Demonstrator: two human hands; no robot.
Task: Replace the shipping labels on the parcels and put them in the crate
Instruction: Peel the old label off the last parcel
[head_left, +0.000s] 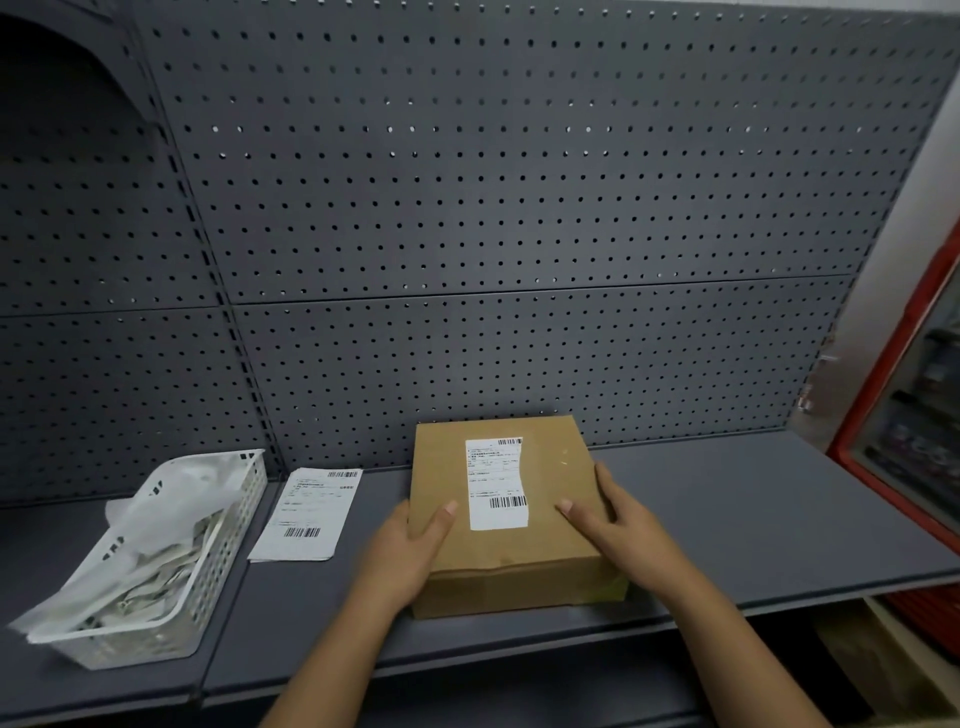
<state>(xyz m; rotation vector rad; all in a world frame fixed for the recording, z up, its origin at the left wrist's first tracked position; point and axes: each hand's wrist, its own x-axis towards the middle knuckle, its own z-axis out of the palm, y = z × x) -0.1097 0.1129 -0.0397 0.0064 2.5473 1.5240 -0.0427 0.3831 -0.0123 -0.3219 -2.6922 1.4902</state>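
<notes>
Currently steadying a cardboard parcel (511, 551) with both hands on a grey shelf (727, 509), close to the front edge; clasping its left edge with the left hand (410, 551), thumb laid over the top face, remaining fingers down the side and mostly hidden; pressing on the top face near the right edge with the right hand (608, 514), fingers straight and flat, pointing inward, curled round nothing; between left thumb and right fingertips, a white shipping label (496, 483) stuck to the top face, barcodes at its far and near ends, touched by neither hand; under the hands, on the parcel's near face, a flap seam and a strip of tape; left of the left hand, apart from the parcel, a loose label sheet (306, 514) flat on the shelf; further left still, just beside that sheet, a white perforated basket (234, 525) holding crumpled white plastic and paper strips, some spilling over its near rim; beyond both hands, behind the parcel, a dark grey pegboard (519, 208); well off to the right of the right hand, a red-framed glass-door cooler (893, 501).
</notes>
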